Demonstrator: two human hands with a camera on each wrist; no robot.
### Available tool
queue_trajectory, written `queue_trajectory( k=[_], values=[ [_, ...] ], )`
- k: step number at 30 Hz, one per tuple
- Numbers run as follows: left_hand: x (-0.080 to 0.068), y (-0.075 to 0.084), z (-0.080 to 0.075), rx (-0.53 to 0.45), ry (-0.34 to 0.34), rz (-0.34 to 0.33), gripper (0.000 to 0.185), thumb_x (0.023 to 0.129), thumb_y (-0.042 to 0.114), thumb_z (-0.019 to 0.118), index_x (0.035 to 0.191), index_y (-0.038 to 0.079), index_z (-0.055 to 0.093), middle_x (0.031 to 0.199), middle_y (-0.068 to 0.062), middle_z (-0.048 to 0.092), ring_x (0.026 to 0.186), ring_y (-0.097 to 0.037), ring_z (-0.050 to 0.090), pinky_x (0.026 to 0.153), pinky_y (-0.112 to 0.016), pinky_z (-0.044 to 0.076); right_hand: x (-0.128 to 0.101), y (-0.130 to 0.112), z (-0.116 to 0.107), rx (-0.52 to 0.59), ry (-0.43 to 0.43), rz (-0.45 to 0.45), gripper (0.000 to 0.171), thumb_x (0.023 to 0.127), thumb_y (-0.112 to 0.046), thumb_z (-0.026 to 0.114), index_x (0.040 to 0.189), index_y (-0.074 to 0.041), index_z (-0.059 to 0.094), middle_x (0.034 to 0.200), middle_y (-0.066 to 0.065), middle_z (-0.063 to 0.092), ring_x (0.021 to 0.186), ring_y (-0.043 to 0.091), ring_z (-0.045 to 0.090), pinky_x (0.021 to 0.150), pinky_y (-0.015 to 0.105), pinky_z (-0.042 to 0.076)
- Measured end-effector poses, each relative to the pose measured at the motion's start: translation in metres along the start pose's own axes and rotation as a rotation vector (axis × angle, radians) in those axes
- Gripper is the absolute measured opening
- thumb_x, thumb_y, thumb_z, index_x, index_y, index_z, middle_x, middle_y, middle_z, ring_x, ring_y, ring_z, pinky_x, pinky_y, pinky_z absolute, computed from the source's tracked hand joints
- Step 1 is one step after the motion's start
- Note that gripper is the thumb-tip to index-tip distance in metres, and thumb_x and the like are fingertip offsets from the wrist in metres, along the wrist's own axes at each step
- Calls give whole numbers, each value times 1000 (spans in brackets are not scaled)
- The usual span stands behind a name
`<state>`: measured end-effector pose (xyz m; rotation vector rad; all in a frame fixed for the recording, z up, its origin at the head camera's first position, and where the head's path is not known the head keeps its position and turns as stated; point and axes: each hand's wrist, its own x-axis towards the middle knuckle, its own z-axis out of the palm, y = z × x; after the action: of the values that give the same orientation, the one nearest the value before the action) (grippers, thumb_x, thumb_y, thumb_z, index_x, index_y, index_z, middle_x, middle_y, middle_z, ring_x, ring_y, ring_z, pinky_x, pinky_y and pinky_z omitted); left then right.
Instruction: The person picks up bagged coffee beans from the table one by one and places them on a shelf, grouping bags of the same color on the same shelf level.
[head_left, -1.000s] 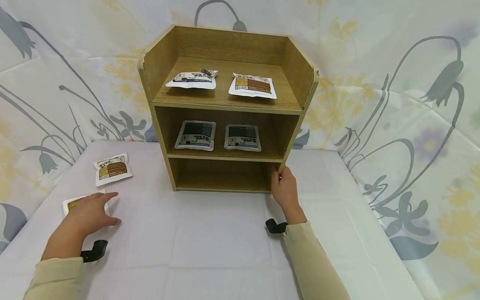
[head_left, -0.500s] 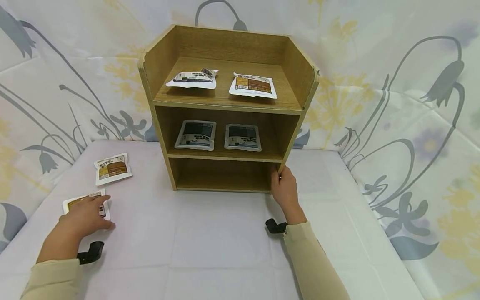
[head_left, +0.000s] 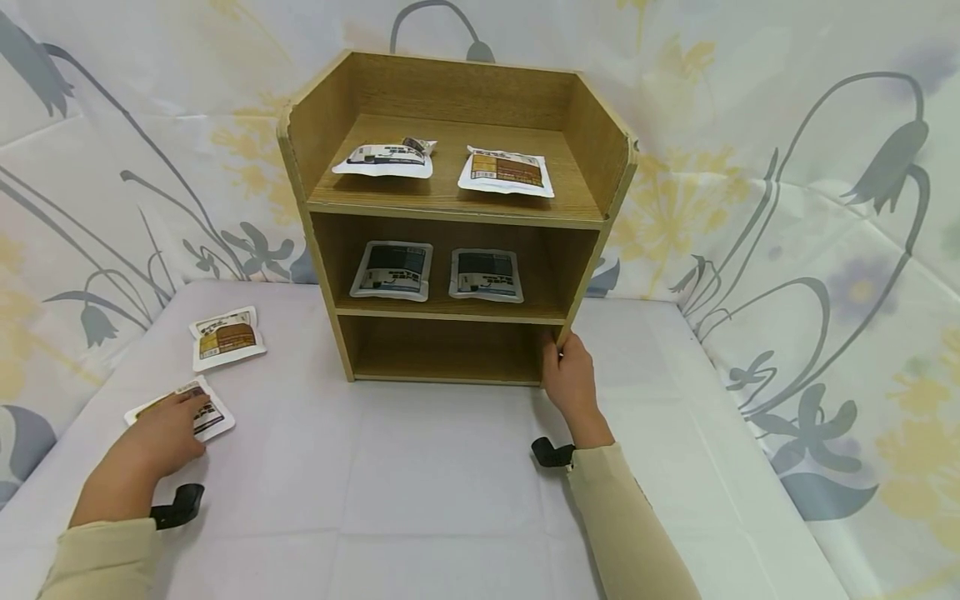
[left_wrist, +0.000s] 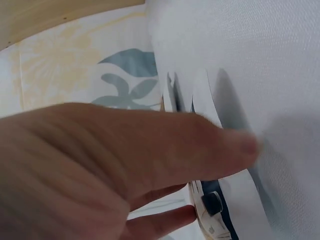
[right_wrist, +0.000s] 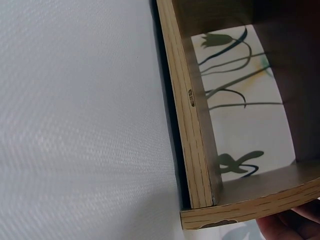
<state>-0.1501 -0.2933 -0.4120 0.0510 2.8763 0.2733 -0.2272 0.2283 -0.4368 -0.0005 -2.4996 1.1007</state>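
Observation:
On the left of the table my left hand [head_left: 161, 433] pinches a flat white food pouch [head_left: 213, 419] with a brown-and-yellow label. Much of that pouch lies under the hand. In the left wrist view the thumb crosses the near side of the pouch [left_wrist: 242, 200], and other fingers touch its far side. A similar pouch [head_left: 227, 337] lies just behind. My right hand [head_left: 573, 383] grips the lower right side panel of the small wooden shelf [head_left: 457, 214]. In the right wrist view only its fingertips [right_wrist: 280, 229] show beside the panel.
The shelf's top board bears a white pouch [head_left: 386, 160] at left and a brown-labelled one [head_left: 506, 171] at right. Two dark-labelled pouches [head_left: 392, 271] lie on the middle board. Flower-patterned cloth [head_left: 750, 208] rises behind and beside the white-covered table [head_left: 420, 483].
My left hand has moved left and closed on the near pouch, which has turned slightly and shifted right. The right hand and shelf have stayed in place.

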Motion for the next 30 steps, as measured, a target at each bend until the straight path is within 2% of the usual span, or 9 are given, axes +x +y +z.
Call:
queue_trajectory(
  k=[4, 11, 18, 25, 27, 30],
  values=[
    [-1, -1, 0, 12, 42, 19, 66, 71, 8, 74, 125, -19, 47, 124, -45, 45, 108, -59, 48, 86, -64, 45, 0, 0, 0, 1, 1, -6, 36, 103, -31, 41, 106, 0, 60, 95, 16, 62, 82, 30, 62, 68, 43, 53],
    [-3, 1, -2, 7, 15, -56, 70, 74, 19, 77, 129, -11, 47, 127, -42, 41, 106, -64, 42, 77, -68, 45, 1, 2, 1, -10, 2, -12, 36, 103, -31, 41, 106, -1, 60, 95, 16, 62, 81, 30, 61, 67, 42, 52],
    [-4, 6, -6, 5, 25, -39, 65, 78, 19, 69, 128, -15, 45, 122, -44, 45, 102, -62, 48, 79, -67, 45, 0, 0, 1, -2, 6, -15, 35, 103, -30, 41, 105, 0, 59, 92, 15, 61, 79, 29, 61, 65, 41, 52],
    [-4, 8, -10, 13, 47, 22, 57, 77, 6, 65, 124, -21, 46, 116, -45, 50, 92, -49, 55, 78, -58, 47, 0, 1, 0, -5, 6, -16, 35, 103, -31, 41, 103, 0, 59, 92, 16, 62, 81, 30, 61, 67, 41, 52],
    [-5, 8, -12, -3, 37, 13, 57, 78, 4, 63, 126, -21, 44, 117, -44, 50, 89, -46, 55, 77, -56, 47, 0, 1, 0, -7, 5, -13, 36, 103, -32, 41, 104, 0, 59, 94, 16, 62, 83, 30, 62, 68, 43, 53],
    [-7, 10, -16, -37, 26, -17, 58, 80, 4, 60, 129, -19, 39, 109, -41, 54, 80, -38, 54, 68, -48, 47, 0, 1, 0, -9, 2, -11, 37, 103, -32, 40, 106, 0, 59, 97, 17, 63, 86, 31, 64, 70, 44, 54]
  ],
)
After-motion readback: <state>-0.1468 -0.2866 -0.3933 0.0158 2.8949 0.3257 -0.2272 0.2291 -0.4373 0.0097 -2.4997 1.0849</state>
